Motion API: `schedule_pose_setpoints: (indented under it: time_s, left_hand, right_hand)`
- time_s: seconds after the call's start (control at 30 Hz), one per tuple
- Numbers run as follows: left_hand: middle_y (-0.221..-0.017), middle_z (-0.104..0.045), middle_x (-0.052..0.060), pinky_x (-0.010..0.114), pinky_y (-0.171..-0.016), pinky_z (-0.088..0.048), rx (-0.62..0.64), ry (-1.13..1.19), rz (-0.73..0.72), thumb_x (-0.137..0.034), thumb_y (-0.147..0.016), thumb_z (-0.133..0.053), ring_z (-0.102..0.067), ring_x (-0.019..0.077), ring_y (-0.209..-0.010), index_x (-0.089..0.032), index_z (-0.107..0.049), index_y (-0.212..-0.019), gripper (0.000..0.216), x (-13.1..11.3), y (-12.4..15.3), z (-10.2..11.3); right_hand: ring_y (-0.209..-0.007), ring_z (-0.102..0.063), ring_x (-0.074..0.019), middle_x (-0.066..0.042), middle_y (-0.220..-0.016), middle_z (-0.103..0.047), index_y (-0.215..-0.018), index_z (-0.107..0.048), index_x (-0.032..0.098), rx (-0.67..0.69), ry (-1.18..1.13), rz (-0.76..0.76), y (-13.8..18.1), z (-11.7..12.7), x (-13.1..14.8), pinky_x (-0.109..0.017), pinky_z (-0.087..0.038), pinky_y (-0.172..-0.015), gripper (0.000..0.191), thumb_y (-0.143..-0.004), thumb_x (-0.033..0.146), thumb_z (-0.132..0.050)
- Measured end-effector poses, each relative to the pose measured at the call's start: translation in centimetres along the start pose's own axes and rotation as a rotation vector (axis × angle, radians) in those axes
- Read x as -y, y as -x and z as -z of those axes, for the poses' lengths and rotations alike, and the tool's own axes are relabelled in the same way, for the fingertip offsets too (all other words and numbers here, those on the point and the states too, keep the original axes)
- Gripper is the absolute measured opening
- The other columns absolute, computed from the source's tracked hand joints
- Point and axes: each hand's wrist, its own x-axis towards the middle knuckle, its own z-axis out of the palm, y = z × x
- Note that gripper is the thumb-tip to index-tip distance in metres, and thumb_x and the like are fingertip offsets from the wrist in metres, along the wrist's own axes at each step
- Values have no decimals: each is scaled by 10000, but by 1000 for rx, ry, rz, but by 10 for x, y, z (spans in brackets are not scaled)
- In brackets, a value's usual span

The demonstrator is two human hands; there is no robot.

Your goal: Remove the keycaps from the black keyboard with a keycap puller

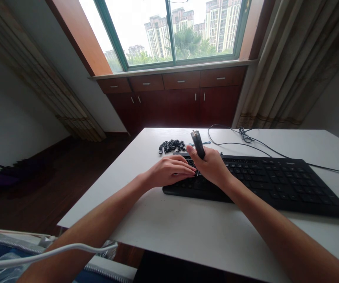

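Observation:
My right hand [213, 165] is closed around a black-handled tool [198, 144], held upright over the left part of a black keyboard [264, 181]. A thin metal tip shows below the fist, down among the keys. My left hand [169, 169] lies over the keyboard's left end. Its fingers are stretched out, with the fingertips touching the keys right beside the tip. Behind the keyboard's left end is a heap of loose black keycaps [173, 146]. A thin blue item [206, 142] lies just beyond my right hand; its kind is too small to make out.
The keyboard's black cable [246, 137] loops in a bundle behind it and runs off to the right. The white table [181, 224] has its near edge below my forearms. At lower left, a white cord [69, 247] crosses in front of my left forearm.

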Motion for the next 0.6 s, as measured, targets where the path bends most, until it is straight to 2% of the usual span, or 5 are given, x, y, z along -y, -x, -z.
schedule_pose_setpoints:
  time_s: [0.33,0.5,0.6]
  left_hand:
    - [-1016,-794,57,290,-854,-622,-13,-19,-5,-189,-887,-721,-719,172,-925,-221,-761,-1093,212,-1,-1,0]
    - [-984,-798,57,292,-880,-620,-27,-25,-12,-193,-881,-727,-731,178,-936,-225,-768,-1065,191,-1,-1,-1]
    - [-987,-797,56,298,-901,-614,-30,-25,-12,-185,-879,-728,-729,180,-953,-220,-768,-1059,187,-1,-2,-1]
  right_hand:
    - [-484,-371,-121,25,-506,-445,-583,-374,219,2,27,0,0,1,-1,-266,-295,-506,538,-976,575,-467]
    - [-512,-382,-122,22,-556,-506,-653,-475,213,69,55,101,1,2,3,-259,-305,-526,447,-977,518,-505]
    - [-514,-393,-122,19,-568,-523,-663,-496,211,67,67,88,2,2,5,-257,-305,-529,420,-981,485,-511]
